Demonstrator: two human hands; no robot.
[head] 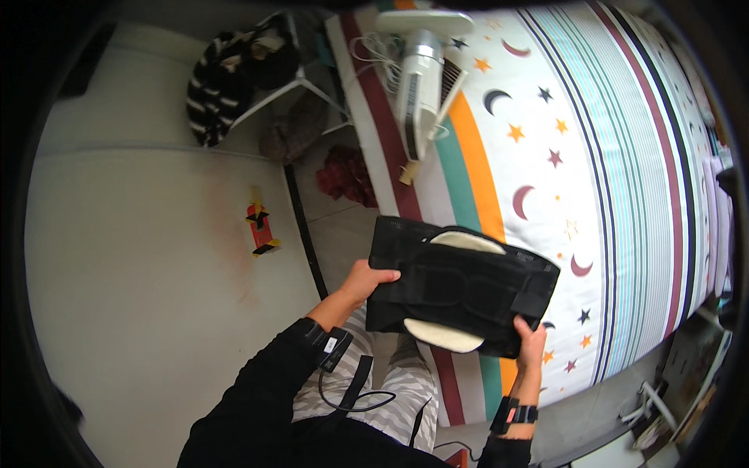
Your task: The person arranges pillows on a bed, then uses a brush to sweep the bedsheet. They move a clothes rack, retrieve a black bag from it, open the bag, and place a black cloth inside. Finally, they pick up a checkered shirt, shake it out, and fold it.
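A black fabric support belt (462,281) is stretched flat between my two hands, above my lap and the bed's edge. Cream fleecy pads (443,336) stick out from its upper and lower edges. My left hand (366,283) grips the belt's left end, thumb on top. At the lower right corner, my right hand (531,341) holds the other end, its thumb also on the near face. The fingers of both hands are mostly hidden behind the belt. Each wrist wears a black strapped device, and a cable hangs from the left one.
The bed (585,175) has a striped sheet with moons and stars. On it lie a white handheld appliance (421,93) with a cord and a comb (453,88). A white-legged rack (301,80) holding dark clothing stands beyond, with red cloth (346,175) on the floor. A pale wall is at left.
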